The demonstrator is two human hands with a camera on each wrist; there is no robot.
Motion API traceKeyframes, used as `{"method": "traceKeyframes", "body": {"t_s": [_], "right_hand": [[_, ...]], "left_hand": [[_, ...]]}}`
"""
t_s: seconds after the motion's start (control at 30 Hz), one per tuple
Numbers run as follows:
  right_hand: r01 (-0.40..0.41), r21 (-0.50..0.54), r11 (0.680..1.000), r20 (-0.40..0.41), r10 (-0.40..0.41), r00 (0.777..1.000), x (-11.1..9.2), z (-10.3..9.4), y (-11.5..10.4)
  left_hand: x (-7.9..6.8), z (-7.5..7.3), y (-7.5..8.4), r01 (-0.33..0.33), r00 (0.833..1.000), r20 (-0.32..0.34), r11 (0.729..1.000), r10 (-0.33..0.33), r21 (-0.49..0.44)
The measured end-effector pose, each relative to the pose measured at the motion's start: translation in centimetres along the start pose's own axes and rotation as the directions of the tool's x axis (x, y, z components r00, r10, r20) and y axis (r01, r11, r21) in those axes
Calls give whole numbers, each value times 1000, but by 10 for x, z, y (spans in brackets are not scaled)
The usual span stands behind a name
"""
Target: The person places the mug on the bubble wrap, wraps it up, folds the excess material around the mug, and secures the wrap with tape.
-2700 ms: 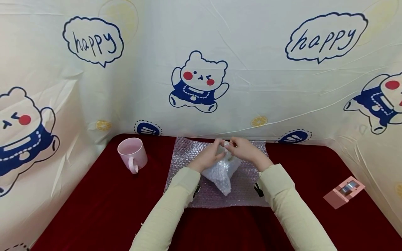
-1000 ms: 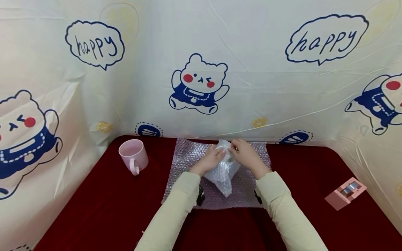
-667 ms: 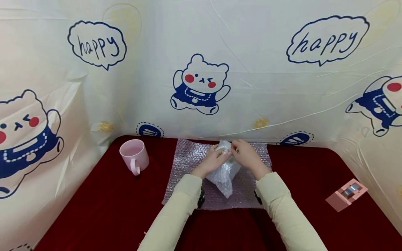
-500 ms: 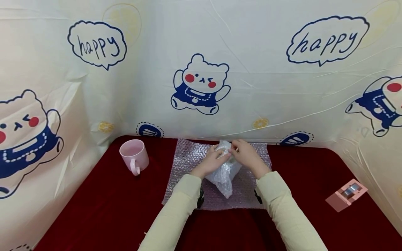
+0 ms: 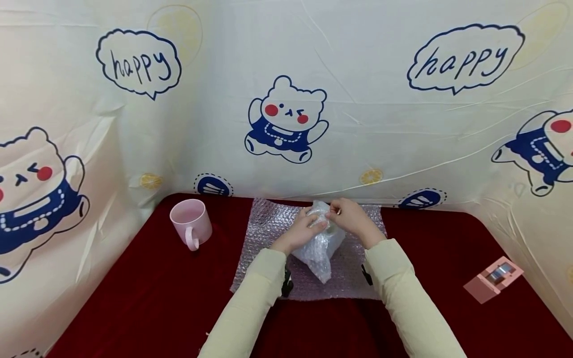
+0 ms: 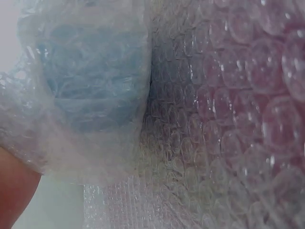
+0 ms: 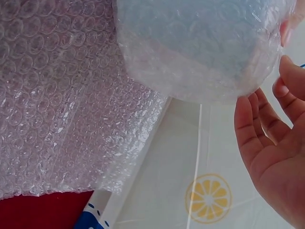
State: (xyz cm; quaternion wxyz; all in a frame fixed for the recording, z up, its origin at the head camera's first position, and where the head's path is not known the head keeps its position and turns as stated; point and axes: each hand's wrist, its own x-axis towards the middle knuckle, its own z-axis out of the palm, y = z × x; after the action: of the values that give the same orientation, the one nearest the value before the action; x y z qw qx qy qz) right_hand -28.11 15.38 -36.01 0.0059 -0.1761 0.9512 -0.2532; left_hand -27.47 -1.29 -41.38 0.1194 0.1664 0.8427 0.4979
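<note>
Presently, both hands engaged on one wrapped bundle [image 5: 315,251]. Left grip [image 5: 301,229] at the bundle's 10 to 11 o'clock, thumb and fingers bent round the wrap. Right grip [image 5: 351,216] at 1 to 2 o'clock, fingertips pinching the wrap near its top; the right wrist view shows them against the rounded edge.

Bundle contents: a pale blue form [image 7: 205,38] shows through the cloudy bubble wrap; identity not legible. A loose corner of wrap points to 6 o'clock. Bundle is over the middle of a flat bubble-wrap sheet [image 5: 264,223]; contact beneath cannot be judged.

Outward, 9 to 10 o'clock of the bundle: pink mug [image 5: 191,221], upright, mouth up, handle toward 6 o'clock; pink inner wall visible. At 3 to 4 o'clock, well apart: small pink box [image 5: 494,279] with a framed opening; silvery-blue shape inside, too small to identify.

Surface: bench [image 5: 147,288] under dark red cloth; sheet extends to near its far edge. Pale sleeves [image 5: 252,293] enter from 7 and 5 o'clock.

Room: white printed backdrop [image 5: 371,114] behind the bench and on both sides; winking bear at about 11 to 12 o'clock, "happy" bubbles toward 10:30 and 1:30, yellow citrus slices low down.
</note>
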Motion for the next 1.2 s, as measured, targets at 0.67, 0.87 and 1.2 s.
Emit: {"method": "traceKeyframes", "body": {"t_s": [0.67, 0.87, 1.2], "right_hand": [[-15, -13, 1000, 94, 16, 995, 7, -10, -7], [-27, 3, 1000, 92, 26, 995, 8, -8, -4], [-72, 19, 997, 98, 70, 993, 10, -8, -3]], "left_hand": [[-2, -3, -1, 21, 999, 26, 1000, -21, 0], [-3, -6, 3, 19, 999, 35, 995, -23, 97], [-1, -2, 5, 35, 999, 0, 998, -35, 47]]}}
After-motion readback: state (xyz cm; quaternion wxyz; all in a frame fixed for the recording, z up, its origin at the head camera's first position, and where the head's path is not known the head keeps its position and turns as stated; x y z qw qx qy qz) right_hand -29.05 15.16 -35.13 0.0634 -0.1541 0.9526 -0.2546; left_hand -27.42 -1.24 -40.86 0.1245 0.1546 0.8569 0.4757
